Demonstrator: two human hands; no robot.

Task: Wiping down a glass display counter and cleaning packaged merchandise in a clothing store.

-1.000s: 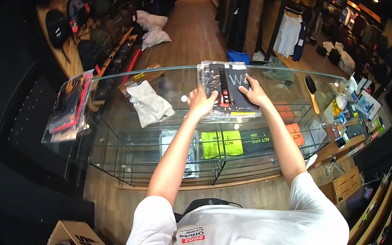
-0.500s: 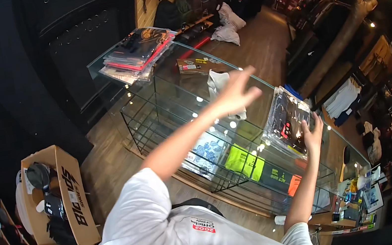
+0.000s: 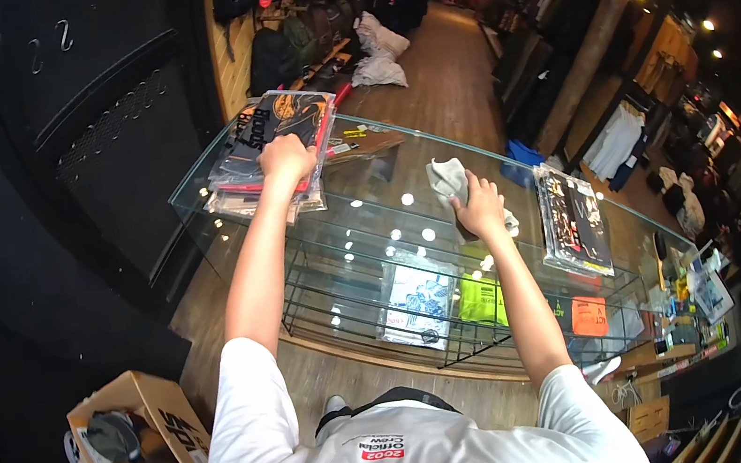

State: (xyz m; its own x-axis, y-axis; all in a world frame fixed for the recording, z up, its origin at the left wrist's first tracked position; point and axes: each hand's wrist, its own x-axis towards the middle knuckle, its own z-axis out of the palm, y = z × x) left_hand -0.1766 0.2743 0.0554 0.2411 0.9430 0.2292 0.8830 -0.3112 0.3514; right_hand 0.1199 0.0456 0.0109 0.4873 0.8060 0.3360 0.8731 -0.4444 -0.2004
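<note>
My left hand (image 3: 288, 160) rests with curled fingers on a stack of plastic-bagged garments (image 3: 302, 113) at the left end of a glass counter (image 3: 363, 176). Its fingertips are partly hidden against the bags. Under my right hand (image 3: 479, 209) is a crumpled pale grey cloth (image 3: 449, 180) on the glass top. The thumb and fingers press into the cloth, which shows on both sides of the hand. To the right of that hand lies a second stack of bagged dark garments (image 3: 575, 222).
Below the glass, wire shelves hold a white bagged shirt (image 3: 416, 301) and a lime-green one (image 3: 481, 299). An open cardboard box (image 3: 143, 396) of caps stands at lower left. A blue item (image 3: 524, 162) lies beyond the counter, and a tree trunk (image 3: 591, 49) rises farther back.
My left hand has moved from above the cloth to the left stack. My right hand has left the right stack's edge and come onto the cloth. The view has shifted.
</note>
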